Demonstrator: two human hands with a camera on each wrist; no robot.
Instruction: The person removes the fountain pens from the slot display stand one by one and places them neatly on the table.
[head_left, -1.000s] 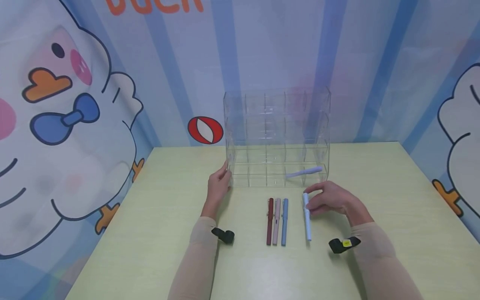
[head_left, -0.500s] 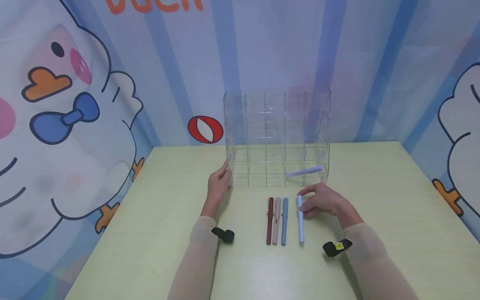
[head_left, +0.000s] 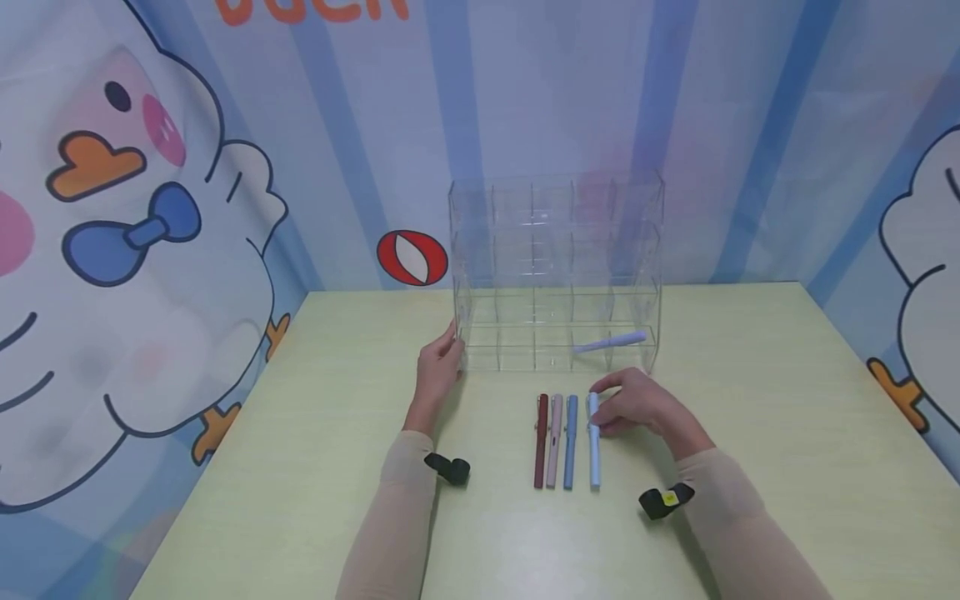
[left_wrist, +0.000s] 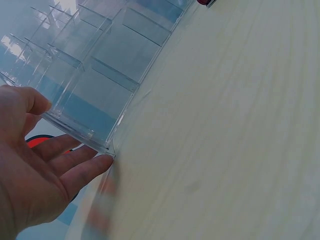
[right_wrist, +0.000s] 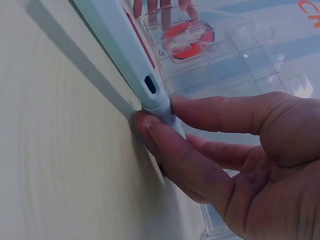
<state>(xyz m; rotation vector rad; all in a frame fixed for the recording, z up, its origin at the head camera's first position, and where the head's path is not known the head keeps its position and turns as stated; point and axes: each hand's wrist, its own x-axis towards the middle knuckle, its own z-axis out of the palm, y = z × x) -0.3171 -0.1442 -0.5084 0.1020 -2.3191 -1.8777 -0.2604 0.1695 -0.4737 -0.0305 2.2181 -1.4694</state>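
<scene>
In the head view my right hand (head_left: 633,402) pinches a pale blue pen (head_left: 595,458) between thumb and fingers, close over the table. The right wrist view shows the grip at the pen's narrower end, just past a small dark slot in its barrel. A darker blue pen (head_left: 571,442), a pink pen (head_left: 554,442) and a dark red pen (head_left: 540,442) lie side by side to its left. My left hand (left_wrist: 45,160) holds the lower left side of a clear compartment organizer (left_wrist: 120,45), thumb on one face and fingers on the other.
A lavender pen (head_left: 618,341) lies slanted across the organizer's bottom right compartments. The organizer stands upright towards the back of the pale wood-grain table (head_left: 315,467). A printed cartoon backdrop (head_left: 360,125) hangs behind it. Each wrist wears a small black camera.
My right hand has moved left with the pale blue pen, bringing it nearer the darker blue one and straightening it parallel to the row. The left hand keeps its place on the organizer.
</scene>
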